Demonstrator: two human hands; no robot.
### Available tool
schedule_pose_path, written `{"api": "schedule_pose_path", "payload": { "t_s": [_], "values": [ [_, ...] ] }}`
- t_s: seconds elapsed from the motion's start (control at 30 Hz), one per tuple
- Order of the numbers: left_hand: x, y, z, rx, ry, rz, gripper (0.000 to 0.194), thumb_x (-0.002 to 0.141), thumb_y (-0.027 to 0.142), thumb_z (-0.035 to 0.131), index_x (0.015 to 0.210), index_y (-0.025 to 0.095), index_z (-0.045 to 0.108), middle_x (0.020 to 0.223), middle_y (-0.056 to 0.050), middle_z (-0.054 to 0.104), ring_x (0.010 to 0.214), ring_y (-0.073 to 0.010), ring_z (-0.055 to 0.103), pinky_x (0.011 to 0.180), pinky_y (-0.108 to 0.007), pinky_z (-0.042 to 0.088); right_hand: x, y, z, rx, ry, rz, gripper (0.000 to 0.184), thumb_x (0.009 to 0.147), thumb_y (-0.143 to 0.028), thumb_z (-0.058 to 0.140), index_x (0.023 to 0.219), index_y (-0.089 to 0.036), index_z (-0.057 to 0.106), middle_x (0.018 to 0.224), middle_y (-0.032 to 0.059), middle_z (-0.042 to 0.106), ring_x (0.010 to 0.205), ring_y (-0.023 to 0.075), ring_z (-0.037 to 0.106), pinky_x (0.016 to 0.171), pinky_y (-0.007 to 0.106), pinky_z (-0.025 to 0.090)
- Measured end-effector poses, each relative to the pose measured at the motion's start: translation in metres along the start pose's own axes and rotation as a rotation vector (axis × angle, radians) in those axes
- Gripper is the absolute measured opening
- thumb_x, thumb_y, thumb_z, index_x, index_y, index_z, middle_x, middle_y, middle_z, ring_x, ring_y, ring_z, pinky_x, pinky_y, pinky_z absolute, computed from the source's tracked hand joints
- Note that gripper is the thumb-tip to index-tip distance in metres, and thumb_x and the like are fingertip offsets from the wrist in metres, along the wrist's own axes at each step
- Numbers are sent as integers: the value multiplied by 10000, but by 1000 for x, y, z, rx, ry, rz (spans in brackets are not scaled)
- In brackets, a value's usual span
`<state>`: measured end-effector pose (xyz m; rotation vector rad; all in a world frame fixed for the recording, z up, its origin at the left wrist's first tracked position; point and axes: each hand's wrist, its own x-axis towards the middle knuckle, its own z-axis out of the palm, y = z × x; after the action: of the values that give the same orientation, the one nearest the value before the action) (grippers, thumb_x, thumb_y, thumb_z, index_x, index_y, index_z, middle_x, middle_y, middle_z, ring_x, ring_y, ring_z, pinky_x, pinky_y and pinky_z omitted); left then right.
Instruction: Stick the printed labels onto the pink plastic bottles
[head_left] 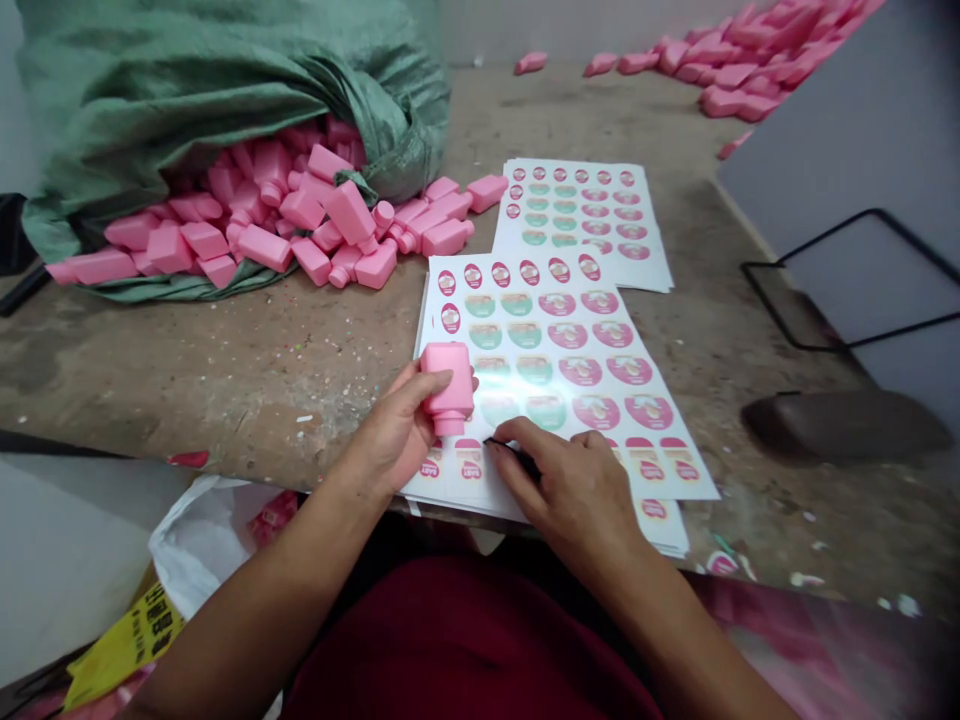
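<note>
My left hand (397,425) is closed around a small pink plastic bottle (448,375), whose neck points toward me. The bottle is over the left side of a sticker sheet (694,478) printed with round, oval and half-round labels in pink and green. Between the thumb and fingers of my right hand (566,475) is a thin black pointed tool (495,442); most of it is hidden in the hand. Its tip is at the sheet beside a "BABY" sticker (469,460) in the lowest row. More sheets lie underneath this one.
A green woven sack (225,80) spills pink bottles (262,248) at the left. Another sticker stack (645,270) lies behind. More bottles (750,60) are heaped far right, near a grey panel (847,150) and a dark glasses case (847,425). A white bag (199,540) hangs below the table edge.
</note>
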<state>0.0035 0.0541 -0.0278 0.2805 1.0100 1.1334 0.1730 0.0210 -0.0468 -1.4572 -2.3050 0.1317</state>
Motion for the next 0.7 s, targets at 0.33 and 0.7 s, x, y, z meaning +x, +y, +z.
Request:
{"api": "schedule_pose_path", "payload": {
  "t_s": [0.33,0.7],
  "values": [
    [-3,-1,3,-18,-3,2,401,805,75,614,1202,131,595,1063,-102,709,984,-188,664,816,-274,501,4,-4,1,-94,-3,-31,182,912,-247,545,776,-196,656,559,-16,679,423,144,350,613,302,257],
    [-4,0,2,-50,15,-26,349,836,72,586,1182,115,599,1023,-113,713,966,-204,680,828,-303,510,3,-2,0,-47,-11,12,182,913,-290,536,802,-209,655,551,-22,649,444,163,390,587,280,278]
  ]
}}
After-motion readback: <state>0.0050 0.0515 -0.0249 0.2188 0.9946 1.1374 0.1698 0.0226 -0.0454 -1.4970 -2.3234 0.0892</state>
